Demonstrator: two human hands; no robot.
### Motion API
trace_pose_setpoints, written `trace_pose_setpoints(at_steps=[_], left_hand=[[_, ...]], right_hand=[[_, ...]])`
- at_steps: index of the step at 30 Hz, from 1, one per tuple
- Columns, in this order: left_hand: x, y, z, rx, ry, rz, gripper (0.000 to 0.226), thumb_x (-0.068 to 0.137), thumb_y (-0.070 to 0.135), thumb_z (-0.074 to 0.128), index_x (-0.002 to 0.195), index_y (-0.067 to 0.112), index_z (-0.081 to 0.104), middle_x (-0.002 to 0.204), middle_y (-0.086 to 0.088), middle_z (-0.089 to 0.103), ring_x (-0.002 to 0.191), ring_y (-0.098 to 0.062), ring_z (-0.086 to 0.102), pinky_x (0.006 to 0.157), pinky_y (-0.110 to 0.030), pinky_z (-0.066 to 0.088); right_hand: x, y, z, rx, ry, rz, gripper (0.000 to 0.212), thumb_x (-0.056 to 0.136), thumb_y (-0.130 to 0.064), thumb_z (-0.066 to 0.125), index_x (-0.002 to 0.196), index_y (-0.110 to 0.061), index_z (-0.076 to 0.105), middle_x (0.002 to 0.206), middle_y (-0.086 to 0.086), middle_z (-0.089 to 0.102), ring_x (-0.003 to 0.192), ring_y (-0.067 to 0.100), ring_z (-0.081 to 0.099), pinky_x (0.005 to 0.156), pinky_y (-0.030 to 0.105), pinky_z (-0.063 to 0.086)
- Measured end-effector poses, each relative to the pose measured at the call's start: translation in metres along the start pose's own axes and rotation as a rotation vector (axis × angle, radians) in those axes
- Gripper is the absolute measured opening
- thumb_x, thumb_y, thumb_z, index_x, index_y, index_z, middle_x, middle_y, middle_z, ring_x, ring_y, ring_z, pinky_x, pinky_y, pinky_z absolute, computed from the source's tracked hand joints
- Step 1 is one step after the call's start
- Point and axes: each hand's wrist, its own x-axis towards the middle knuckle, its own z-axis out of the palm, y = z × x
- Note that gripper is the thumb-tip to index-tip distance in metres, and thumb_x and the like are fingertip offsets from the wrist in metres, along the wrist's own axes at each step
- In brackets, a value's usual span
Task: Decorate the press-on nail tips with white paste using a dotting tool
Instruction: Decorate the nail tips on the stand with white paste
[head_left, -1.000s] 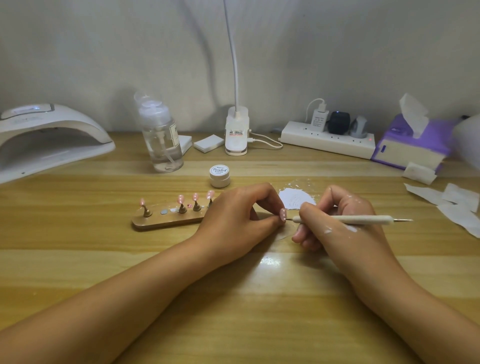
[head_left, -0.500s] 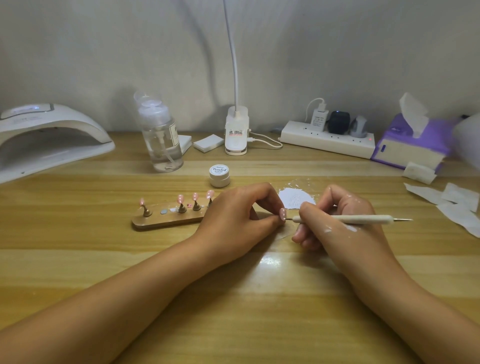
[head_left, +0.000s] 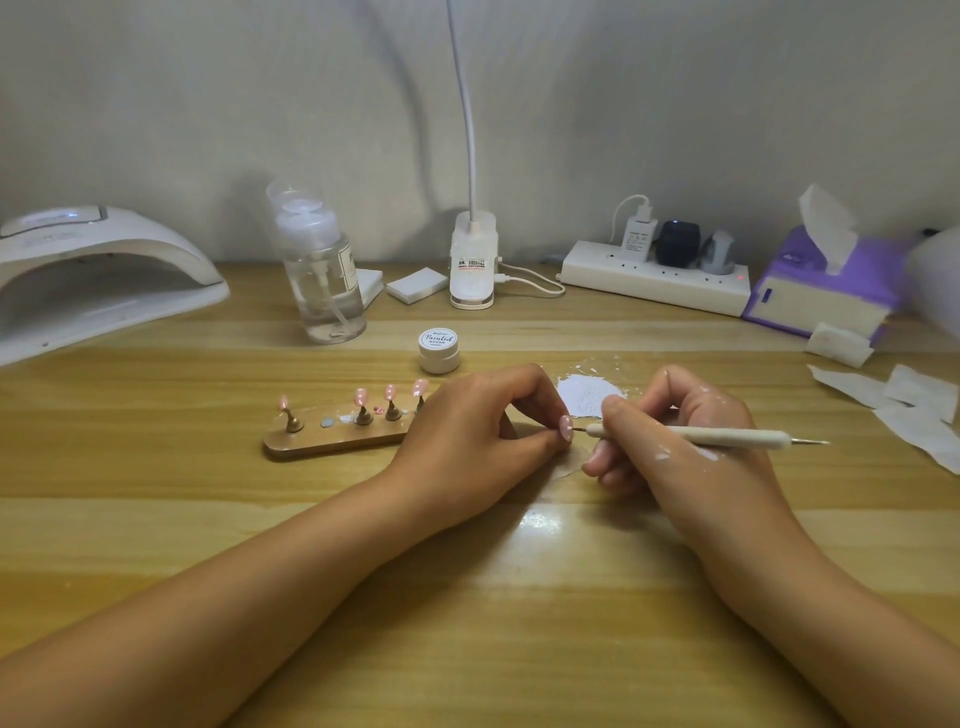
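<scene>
My left hand (head_left: 470, 428) pinches a small pink nail tip (head_left: 566, 428) between thumb and fingers, just above the wooden table. My right hand (head_left: 680, 441) grips a white dotting tool (head_left: 727, 435) like a pen, and its metal point touches the nail tip's face, where white dots show. A blob of white paste (head_left: 584, 395) lies on the table just behind my hands. Left of my left hand, a wooden holder (head_left: 332, 439) carries several pink nail tips on small stands, with one magnet spot bare. White smears mark the back of my right hand.
A small white jar (head_left: 439, 351) stands behind the holder. Further back are a clear pump bottle (head_left: 322, 275), a nail lamp (head_left: 98, 275) at far left, a clip lamp base (head_left: 472, 265), a power strip (head_left: 654, 275), a purple tissue box (head_left: 826, 280) and loose wipes (head_left: 898, 405) at right.
Almost nothing differs: both hands keep their place and the tool's point stays at the nail tip.
</scene>
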Motion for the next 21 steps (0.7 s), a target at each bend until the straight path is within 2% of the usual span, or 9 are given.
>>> trace_pose_setpoints(at_steps=[4,8,12,14,21], left_hand=[[-0.0002,0.0,0.0001,0.003,0.003,0.003,0.016,0.084,0.023,0.074,0.079,0.033,0.063,0.087,0.021,0.07,0.053,0.0,0.053,0.056,-0.02,0.033],[0.0003,0.0,0.0,0.007,0.005,0.001,0.016,0.084,0.023,0.074,0.078,0.033,0.063,0.086,0.022,0.07,0.053,0.0,0.054,0.056,-0.02,0.033],[0.0001,-0.0002,0.0,0.011,0.0,0.0,0.015,0.084,0.023,0.073,0.079,0.034,0.063,0.086,0.023,0.069,0.053,0.0,0.054,0.055,-0.017,0.032],[-0.0002,-0.0003,0.0002,0.012,0.001,0.002,0.016,0.084,0.024,0.073,0.079,0.034,0.063,0.086,0.023,0.069,0.054,0.0,0.054,0.055,-0.017,0.032],[-0.0003,-0.0002,-0.0001,0.005,0.0,0.006,0.019,0.084,0.023,0.074,0.077,0.035,0.062,0.085,0.023,0.069,0.053,-0.001,0.054,0.054,-0.018,0.032]], right_hand=[[-0.0008,-0.0005,-0.0008,0.006,0.006,0.006,0.021,0.074,-0.029,0.064,0.066,-0.018,0.048,0.063,0.01,0.073,0.056,0.017,0.068,0.069,0.048,0.056],[0.0006,0.0019,-0.0011,0.009,0.01,-0.004,0.03,0.088,-0.017,0.067,0.065,-0.02,0.047,0.063,0.009,0.072,0.053,0.015,0.067,0.063,0.037,0.053],[-0.0001,0.0,-0.001,0.016,0.007,0.009,0.028,0.082,-0.024,0.069,0.063,-0.021,0.049,0.063,0.009,0.073,0.055,0.016,0.068,0.066,0.042,0.055],[-0.0001,-0.0005,-0.0014,0.033,0.021,0.017,0.028,0.083,-0.021,0.068,0.063,-0.021,0.049,0.063,0.01,0.073,0.055,0.016,0.068,0.066,0.042,0.054],[-0.0004,-0.003,-0.0008,0.099,0.043,0.003,0.022,0.085,-0.014,0.062,0.07,-0.013,0.047,0.061,0.011,0.072,0.051,0.014,0.065,0.053,0.021,0.053]])
